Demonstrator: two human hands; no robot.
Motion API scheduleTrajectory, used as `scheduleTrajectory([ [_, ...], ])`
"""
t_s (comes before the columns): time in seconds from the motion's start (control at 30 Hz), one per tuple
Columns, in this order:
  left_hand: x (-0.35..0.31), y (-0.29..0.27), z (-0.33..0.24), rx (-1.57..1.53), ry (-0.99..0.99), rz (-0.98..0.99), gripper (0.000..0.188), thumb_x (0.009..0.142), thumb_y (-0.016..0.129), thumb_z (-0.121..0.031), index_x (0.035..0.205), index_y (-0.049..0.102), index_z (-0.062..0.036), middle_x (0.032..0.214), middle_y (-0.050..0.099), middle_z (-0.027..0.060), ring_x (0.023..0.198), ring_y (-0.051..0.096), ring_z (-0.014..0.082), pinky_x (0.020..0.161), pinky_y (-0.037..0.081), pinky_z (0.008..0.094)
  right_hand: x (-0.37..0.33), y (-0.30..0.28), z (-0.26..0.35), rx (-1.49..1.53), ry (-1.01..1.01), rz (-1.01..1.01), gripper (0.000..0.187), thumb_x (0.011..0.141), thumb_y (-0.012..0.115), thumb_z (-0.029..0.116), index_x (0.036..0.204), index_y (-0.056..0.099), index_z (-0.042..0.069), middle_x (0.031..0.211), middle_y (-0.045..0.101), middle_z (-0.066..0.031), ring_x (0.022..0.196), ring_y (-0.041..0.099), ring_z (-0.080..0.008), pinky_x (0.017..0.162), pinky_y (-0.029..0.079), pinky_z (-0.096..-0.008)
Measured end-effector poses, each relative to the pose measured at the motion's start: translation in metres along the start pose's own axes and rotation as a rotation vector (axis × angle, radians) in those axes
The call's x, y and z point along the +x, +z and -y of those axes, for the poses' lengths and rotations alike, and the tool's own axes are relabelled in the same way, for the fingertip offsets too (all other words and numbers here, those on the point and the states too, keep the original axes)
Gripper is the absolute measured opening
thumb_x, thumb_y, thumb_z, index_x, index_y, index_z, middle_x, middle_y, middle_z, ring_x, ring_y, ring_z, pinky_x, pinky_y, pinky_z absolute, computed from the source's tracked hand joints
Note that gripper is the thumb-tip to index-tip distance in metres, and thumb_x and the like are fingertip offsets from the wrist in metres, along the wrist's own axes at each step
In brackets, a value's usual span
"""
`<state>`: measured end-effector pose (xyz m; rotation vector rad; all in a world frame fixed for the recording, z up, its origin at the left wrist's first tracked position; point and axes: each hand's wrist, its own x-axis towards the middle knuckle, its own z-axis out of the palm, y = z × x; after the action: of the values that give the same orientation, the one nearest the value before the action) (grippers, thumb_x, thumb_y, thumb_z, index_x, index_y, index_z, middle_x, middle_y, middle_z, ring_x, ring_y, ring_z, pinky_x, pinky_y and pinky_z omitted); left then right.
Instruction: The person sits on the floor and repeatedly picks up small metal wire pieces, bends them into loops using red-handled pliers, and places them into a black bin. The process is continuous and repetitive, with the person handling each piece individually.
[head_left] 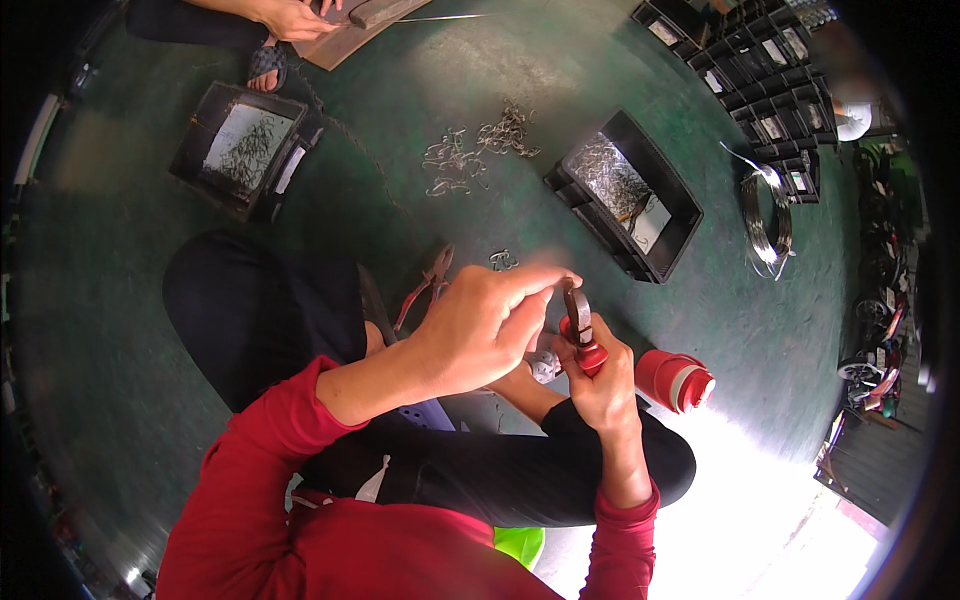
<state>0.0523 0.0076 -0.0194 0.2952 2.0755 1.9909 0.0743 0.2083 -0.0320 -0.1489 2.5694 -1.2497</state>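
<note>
My right hand [605, 385] is wrapped round the red handles of a pair of pliers [578, 312], whose dark metal jaws point up and away from me. Close beside the jaws is my left hand [488, 325], its index fingertip at their tip and its other fingers curled in. Whatever those fingers pinch is too small or hidden to make out. A second pair of red-handled pliers [437, 275] lies left of my left hand. Just beyond my hands a few small bent wire pieces [503, 260] rest on the green floor.
Two piles of bent wire pieces [455, 160] lie farther off, between a black bin [185, 150] and another black bin [680, 215] of metal pieces. A wire coil [750, 215], stacked crates [775, 80] and a red jug [662, 378] stand right. Another person's hand [295, 20] touches a board.
</note>
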Motion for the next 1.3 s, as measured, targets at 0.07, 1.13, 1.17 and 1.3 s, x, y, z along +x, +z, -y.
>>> scheduleTrajectory([
  [0.07,-0.001,0.002,0.001,-0.009,0.001,-0.017,0.032,0.097,0.042,-0.003,0.122,0.061,-0.0007,0.058,0.054,0.0018,0.048,0.049,0.0038,0.045,0.039,0.0221,0.0,0.002,-0.001,-0.007,0.0,-0.013,0.02,0.084,0.072,0.009,0.095,0.058,0.001,0.078,0.063,-0.0177,0.068,0.063,-0.0349,0.064,0.049,-0.0357],
  [1.13,0.027,-0.022,0.026,-0.554,-0.244,-0.103,0.021,0.093,0.064,-0.01,0.112,0.069,-0.0015,0.099,0.069,0.0063,0.084,0.066,0.014,0.072,0.054,0.026,0.006,-0.025,-0.007,0.475,0.272,0.48,0.038,0.095,0.065,0.026,0.119,0.055,-0.002,0.101,0.066,-0.0068,0.091,0.061,-0.0171,0.087,0.048,-0.0318],
  [1.17,0.028,-0.022,0.026,-0.589,-0.249,-0.141,0.021,0.093,0.065,-0.011,0.112,0.069,-0.0009,0.1,0.069,0.0075,0.087,0.068,0.0159,0.074,0.056,0.0273,0.006,-0.023,-0.007,0.505,0.309,0.494,0.042,0.094,0.065,0.029,0.12,0.054,-0.003,0.103,0.066,-0.0078,0.094,0.061,-0.0179,0.09,0.047,-0.0326],
  [1.3,0.029,-0.019,0.025,-0.608,-0.206,-0.172,0.021,0.092,0.067,-0.011,0.11,0.069,-0.0006,0.103,0.07,0.0102,0.091,0.069,0.0193,0.079,0.057,0.031,0.001,-0.018,-0.005,0.846,0.342,0.608,0.051,0.095,0.063,0.034,0.123,0.051,-0.006,0.106,0.066,-0.013,0.102,0.063,-0.0226,0.095,0.046,-0.0359],
])
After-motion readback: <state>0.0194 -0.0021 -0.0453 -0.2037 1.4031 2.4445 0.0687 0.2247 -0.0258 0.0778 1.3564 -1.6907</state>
